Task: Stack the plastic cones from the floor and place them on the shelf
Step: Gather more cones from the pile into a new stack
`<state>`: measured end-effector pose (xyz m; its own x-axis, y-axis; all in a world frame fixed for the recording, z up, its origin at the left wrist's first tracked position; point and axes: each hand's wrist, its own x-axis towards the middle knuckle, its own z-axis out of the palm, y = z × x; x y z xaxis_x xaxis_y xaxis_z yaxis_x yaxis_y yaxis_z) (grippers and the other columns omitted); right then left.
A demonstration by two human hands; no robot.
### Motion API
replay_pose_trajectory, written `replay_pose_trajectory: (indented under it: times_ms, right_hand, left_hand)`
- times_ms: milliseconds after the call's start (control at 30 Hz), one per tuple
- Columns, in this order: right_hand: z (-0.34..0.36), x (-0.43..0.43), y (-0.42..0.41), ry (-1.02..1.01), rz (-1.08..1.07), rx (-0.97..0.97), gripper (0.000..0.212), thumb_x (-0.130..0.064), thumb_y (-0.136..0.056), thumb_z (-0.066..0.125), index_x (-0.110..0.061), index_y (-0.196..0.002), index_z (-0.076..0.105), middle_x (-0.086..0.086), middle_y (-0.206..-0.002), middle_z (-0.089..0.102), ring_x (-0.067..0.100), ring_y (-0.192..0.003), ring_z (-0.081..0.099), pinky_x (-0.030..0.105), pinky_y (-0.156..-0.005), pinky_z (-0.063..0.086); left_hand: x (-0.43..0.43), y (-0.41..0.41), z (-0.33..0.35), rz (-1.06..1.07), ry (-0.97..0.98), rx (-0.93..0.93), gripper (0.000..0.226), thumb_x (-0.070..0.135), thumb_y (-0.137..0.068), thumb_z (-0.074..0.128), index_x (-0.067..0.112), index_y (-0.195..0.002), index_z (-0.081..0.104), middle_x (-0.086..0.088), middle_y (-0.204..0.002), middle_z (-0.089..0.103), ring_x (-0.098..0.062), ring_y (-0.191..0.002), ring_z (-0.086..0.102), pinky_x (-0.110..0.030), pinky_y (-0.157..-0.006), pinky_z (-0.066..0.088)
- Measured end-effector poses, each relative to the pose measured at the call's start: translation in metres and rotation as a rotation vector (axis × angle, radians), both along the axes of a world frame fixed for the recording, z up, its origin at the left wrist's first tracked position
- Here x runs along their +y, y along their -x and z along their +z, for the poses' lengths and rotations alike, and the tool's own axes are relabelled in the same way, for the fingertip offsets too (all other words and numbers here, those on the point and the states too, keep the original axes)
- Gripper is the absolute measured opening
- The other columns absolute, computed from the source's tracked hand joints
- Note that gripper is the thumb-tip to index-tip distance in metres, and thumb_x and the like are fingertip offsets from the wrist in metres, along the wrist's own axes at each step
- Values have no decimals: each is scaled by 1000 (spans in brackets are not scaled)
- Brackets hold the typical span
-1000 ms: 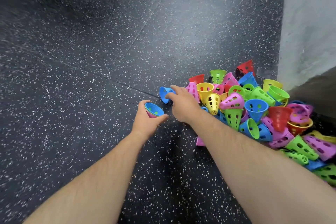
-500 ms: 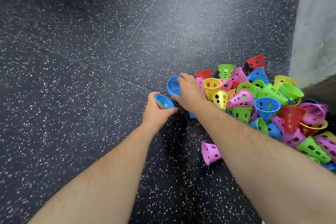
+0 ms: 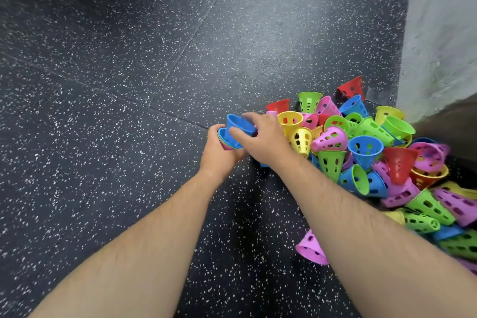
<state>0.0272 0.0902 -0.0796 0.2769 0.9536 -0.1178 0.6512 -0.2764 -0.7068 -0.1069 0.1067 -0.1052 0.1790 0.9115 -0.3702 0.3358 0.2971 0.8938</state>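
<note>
A heap of perforated plastic cones (image 3: 361,147) in red, green, yellow, pink and blue lies on the dark speckled floor at the right. My left hand (image 3: 219,157) grips a small nested stack of cones (image 3: 224,141) with blue, green and pink rims showing. My right hand (image 3: 263,137) holds a blue cone (image 3: 238,124) by its side, its narrow end set in the mouth of that stack. A lone pink cone (image 3: 311,249) lies on the floor beside my right forearm.
A grey wall (image 3: 438,33) stands at the right, behind the heap. A brown surface (image 3: 449,126) shows below the wall's edge. Dark rubber floor (image 3: 129,85) with tile seams spreads to the left and ahead. No shelf is in view.
My right hand took the blue cone from the heap's left edge and brought it left onto the stack in my left hand. The camera moved closer.
</note>
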Motion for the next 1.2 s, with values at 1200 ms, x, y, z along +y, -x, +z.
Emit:
replay_pose_trajectory:
  times_ms: [1200]
  right_hand:
    - [21, -46, -69, -21, -392, 359, 53, -33, -82, 72, -25, -131, 55, -3, -97, 49, 10, -79, 49, 23, -69, 39]
  left_hand:
    - [-16, -34, 19, -110, -44, 25, 73, 15, -72, 93, 18, -128, 46, 3, -108, 65, -12, -94, 63, -22, -84, 50]
